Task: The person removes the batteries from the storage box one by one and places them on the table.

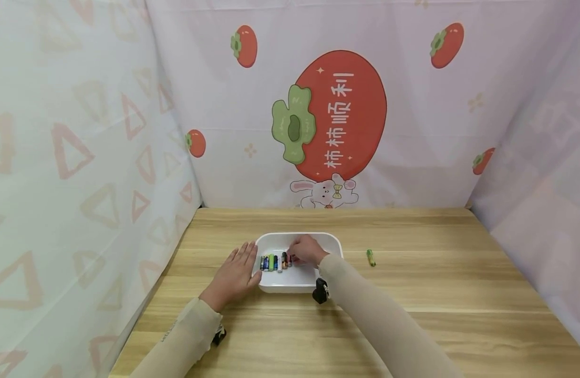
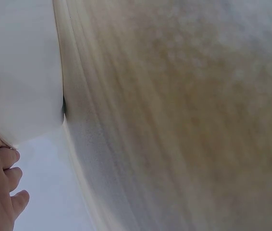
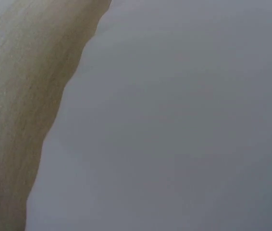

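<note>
A white tray [image 1: 284,288] stands on the wooden table, and several batteries [image 1: 271,262] are lined up side by side in its left half. They are blue, lime green, white and dark with orange. My left hand [image 1: 235,276] rests with straight fingers along the tray's left rim; its fingertips also show beside the white wall in the left wrist view. Inside the tray, my right hand [image 1: 308,251] pinches a small battery [image 1: 290,261] at the right end of the row, its fingers partly covering it. The tray's wall fills most of the right wrist view, where no hand shows.
One green and yellow battery [image 1: 371,258] lies alone on the table [image 1: 436,294], right of the tray. Printed cloth [image 1: 413,157] hangs behind the table and along both sides. A black wrist device [image 1: 320,291] on the right arm hangs close by the tray's front right corner.
</note>
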The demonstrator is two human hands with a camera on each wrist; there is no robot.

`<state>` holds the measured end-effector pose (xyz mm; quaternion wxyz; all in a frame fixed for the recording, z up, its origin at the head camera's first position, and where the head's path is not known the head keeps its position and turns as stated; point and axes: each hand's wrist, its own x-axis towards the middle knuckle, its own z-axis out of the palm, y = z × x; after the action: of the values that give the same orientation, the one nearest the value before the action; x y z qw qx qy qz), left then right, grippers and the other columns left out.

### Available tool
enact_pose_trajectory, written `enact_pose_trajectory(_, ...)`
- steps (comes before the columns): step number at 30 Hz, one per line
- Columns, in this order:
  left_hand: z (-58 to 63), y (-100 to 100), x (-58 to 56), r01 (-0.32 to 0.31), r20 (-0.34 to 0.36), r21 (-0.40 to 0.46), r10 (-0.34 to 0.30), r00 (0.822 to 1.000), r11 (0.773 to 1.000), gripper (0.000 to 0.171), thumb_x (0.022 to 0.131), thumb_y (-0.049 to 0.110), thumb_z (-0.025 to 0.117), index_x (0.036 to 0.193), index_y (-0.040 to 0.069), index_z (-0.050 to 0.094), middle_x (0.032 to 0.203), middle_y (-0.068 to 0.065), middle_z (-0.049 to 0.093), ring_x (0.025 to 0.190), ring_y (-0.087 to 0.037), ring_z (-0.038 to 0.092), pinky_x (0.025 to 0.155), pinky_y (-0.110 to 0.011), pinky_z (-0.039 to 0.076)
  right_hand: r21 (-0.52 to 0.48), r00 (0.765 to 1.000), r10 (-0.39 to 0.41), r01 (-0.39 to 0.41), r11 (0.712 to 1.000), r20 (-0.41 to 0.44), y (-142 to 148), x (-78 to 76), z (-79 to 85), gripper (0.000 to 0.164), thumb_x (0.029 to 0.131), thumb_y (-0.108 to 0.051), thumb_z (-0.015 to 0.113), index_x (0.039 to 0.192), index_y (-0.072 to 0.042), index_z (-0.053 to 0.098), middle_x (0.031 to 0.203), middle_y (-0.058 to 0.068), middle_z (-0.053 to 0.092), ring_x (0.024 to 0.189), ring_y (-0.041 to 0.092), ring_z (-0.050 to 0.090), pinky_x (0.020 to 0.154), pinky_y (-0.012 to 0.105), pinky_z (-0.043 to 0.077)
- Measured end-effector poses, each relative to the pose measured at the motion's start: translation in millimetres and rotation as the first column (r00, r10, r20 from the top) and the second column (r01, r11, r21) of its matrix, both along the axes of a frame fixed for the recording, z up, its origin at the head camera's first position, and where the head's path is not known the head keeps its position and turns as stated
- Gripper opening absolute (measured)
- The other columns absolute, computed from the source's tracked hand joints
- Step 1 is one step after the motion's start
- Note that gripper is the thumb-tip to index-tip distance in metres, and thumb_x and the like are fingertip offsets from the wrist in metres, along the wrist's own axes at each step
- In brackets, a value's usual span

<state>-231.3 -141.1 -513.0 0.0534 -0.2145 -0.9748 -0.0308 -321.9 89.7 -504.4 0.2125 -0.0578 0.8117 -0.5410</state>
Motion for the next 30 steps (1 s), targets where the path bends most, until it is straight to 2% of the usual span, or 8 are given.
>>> enact_pose_trajectory(10,-2.7,1,-2.0,-0.006,0.014,-0.012,0.006,1.0,1.0,0.072,0.102,0.041,0.04,0.153,-0.004,0.017,0.159,-0.019,0.016,0.146,-0.033,0.013,0.117,-0.047,0.011,0.1,1.0,0.001,-0.001,0.995,-0.002,-3,-4.3,-4.6,0.005,0.086,-0.005,0.07,0.088,-0.001,0.068,0.083,0.01,0.067,0.075,0.021,0.064,0.066,0.031,0.057)
enact_pose_trajectory(15,-2.0,0,-1.6,-0.004,0.009,-0.008,0.004,1.0,1.0,0.072,0.101,0.04,0.042,0.152,-0.005,0.017,0.158,-0.02,0.017,0.146,-0.033,0.013,0.116,-0.047,0.012,0.157,0.999,0.005,0.002,0.988,-0.043,-6,-4.1,-5.1,0.006,0.082,-0.007,0.074,0.08,-0.003,0.07,0.078,0.009,0.067,0.07,0.02,0.063,0.062,0.03,0.055)
enact_pose_trajectory(21,-1.9,0,0.0,-0.004,0.02,-0.001,0.004,1.0,1.0,0.072,0.101,0.041,0.041,0.153,-0.004,0.017,0.158,-0.019,0.017,0.146,-0.033,0.013,0.116,-0.048,0.013,0.262,0.995,0.032,-0.005,0.965,-0.095,-10,-2.7,-6.3,0.011,0.079,-0.008,0.076,0.071,-0.006,0.07,0.069,0.006,0.068,0.062,0.017,0.062,0.056,0.027,0.052)
enact_pose_trajectory(30,-2.1,0,-0.8,-0.012,0.017,0.005,0.012,1.0,1.0,0.072,0.101,0.04,0.042,0.153,-0.004,0.016,0.158,-0.018,0.016,0.146,-0.032,0.012,0.116,-0.048,0.013,0.281,0.995,0.017,0.012,0.96,-0.1,-12,-4.1,-6.2,0.008,0.08,-0.006,0.075,0.073,-0.006,0.07,0.073,0.006,0.068,0.067,0.019,0.064,0.056,0.027,0.052)
